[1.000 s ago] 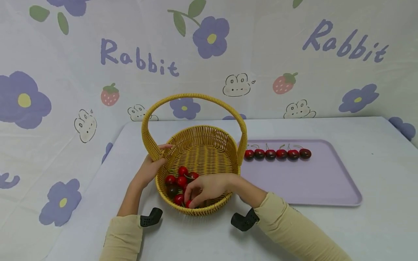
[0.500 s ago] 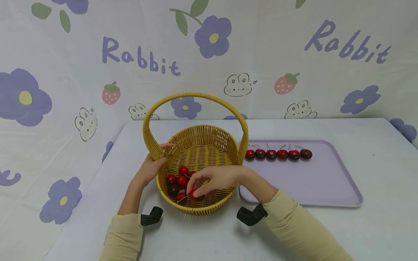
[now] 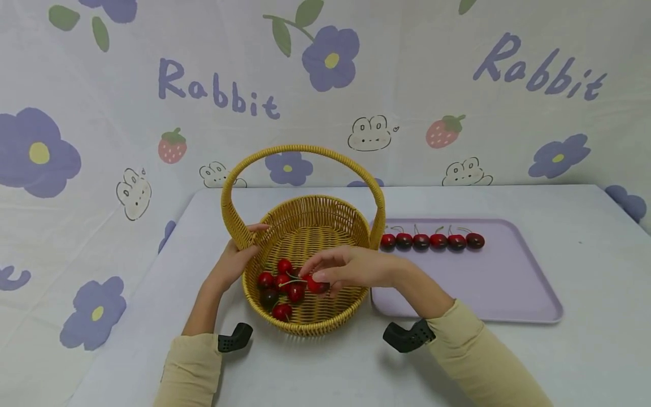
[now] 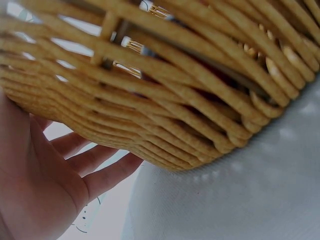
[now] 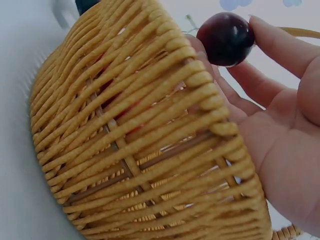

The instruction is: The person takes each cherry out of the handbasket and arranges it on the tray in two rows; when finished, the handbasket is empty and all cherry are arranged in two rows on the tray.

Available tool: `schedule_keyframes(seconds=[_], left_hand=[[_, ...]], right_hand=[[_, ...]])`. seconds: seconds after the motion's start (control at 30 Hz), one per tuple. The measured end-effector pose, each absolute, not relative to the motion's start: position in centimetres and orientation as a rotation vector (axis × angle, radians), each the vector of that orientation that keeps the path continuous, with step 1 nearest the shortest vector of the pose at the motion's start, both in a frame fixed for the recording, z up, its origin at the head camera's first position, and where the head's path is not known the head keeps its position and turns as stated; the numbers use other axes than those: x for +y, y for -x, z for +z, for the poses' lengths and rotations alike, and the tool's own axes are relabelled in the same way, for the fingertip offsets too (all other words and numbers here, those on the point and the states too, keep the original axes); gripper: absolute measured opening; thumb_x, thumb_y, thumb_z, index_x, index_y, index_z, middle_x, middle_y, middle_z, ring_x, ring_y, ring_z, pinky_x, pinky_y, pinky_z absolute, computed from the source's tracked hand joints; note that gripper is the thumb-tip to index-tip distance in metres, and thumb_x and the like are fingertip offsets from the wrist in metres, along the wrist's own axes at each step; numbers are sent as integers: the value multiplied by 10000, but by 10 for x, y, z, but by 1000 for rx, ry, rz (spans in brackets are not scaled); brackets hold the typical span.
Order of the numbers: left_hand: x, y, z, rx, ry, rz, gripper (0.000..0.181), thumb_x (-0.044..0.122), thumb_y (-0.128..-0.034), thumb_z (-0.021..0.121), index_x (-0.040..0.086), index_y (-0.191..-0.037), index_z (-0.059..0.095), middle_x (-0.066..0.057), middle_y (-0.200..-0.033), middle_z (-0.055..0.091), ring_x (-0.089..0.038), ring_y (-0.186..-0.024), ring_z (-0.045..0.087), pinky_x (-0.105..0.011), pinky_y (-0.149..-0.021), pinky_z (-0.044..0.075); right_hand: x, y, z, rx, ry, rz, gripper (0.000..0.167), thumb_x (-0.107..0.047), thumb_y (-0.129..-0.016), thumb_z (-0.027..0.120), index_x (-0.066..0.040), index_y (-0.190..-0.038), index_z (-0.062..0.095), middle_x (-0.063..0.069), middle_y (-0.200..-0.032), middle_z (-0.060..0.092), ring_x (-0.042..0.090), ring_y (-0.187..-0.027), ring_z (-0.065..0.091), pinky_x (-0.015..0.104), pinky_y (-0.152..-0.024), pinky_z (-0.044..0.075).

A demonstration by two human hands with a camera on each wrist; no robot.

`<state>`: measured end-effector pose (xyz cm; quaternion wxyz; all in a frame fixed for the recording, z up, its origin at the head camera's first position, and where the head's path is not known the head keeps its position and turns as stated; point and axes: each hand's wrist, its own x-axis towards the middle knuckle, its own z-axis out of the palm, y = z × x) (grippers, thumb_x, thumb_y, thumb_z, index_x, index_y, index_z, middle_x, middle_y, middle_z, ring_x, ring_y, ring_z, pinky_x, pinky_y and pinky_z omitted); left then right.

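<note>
One glossy, red-black cherry [image 5: 226, 39] bears a seemingly green stem [image 3: 292, 282].

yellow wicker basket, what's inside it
Glossy round red and dark cherries lie in the near left of the yellow wicker basket; the right grip, pinching another cherry, hides anything beneath it.

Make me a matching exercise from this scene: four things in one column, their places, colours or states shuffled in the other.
Column one
1. left hand
2. right hand
3. tray
4. row of cherries

Column two
A. pinches a single cherry
B. pale purple
C. near the tray's far edge
D. touches the basket on its left side

Pairs: 1-D, 2-A, 3-B, 4-C
</note>
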<state>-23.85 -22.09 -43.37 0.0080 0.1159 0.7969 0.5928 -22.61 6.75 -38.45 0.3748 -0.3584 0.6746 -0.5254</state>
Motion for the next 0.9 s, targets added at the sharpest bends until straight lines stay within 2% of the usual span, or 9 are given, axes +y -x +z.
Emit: schedule_keyframes(seconds=[0.1, 0.2, 0.3, 0.43, 0.57, 0.77, 0.9], left_hand=[[-221, 239, -434, 2494, -358, 1849, 443, -36, -904, 430, 9, -1343, 471, -175, -1436, 379, -382, -1311, 351, -596, -993, 317], [-220, 238, -434, 2494, -360, 1848, 446, -39, -899, 428, 6, -1341, 472, -173, -1435, 383, -374, -1321, 338, -594, -997, 312], [-220, 238, -433, 2493, -359, 1849, 445, -39, -899, 429, 4, -1339, 471, -172, -1435, 384, -372, -1327, 329, -596, -1002, 305], [-220, 238, -433, 2493, -354, 1848, 442, -38, -901, 429, 3, -1339, 471, -170, -1434, 385, -372, -1331, 325, -600, -1006, 299], [-220, 237, -432, 2497, -350, 1845, 443, -44, -903, 421, 2, -1341, 469, -170, -1430, 389, -374, -1332, 323, -605, -1005, 296], [-220, 236, -432, 2506, -344, 1839, 440, -46, -902, 426, 7, -1336, 473, -173, -1429, 391, -376, -1332, 322, -606, -1007, 292], [-220, 236, -432, 2507, -346, 1839, 436, -44, -905, 430, 7, -1335, 473, -175, -1428, 390, -379, -1329, 326, -605, -1006, 294]], right_hand=[[74, 227, -385, 1682, 939, -1349, 390, -150, -962, 555, -68, -1342, 524, 121, -1360, 481, 229, -1133, 531, 470, -915, 449], [80, 226, -383, 1717, 967, -1320, 416, -154, -942, 588, -76, -1348, 533, 92, -1359, 496, 208, -1176, 501, 412, -949, 430], [86, 224, -381, 1761, 975, -1305, 400, -166, -929, 610, -50, -1309, 567, 86, -1254, 565, 207, -1099, 514, 344, -913, 435], [95, 222, -378, 1737, 978, -1346, 358, -138, -929, 605, -1, -1258, 578, 96, -1175, 581, 239, -1046, 517, 347, -890, 438], [105, 219, -374, 1752, 964, -1367, 316, -132, -915, 624, -32, -1211, 581, 102, -1132, 575, 240, -1022, 519, 358, -878, 445], [121, 216, -366, 1807, 964, -1367, 294, -133, -899, 649, -50, -1173, 582, 129, -987, 579, 239, -839, 543, 362, -738, 490], [131, 212, -361, 1885, 930, -1347, 299, -163, -887, 670, -73, -1164, 599, 125, -982, 596, 259, -764, 557, 387, -711, 480]])
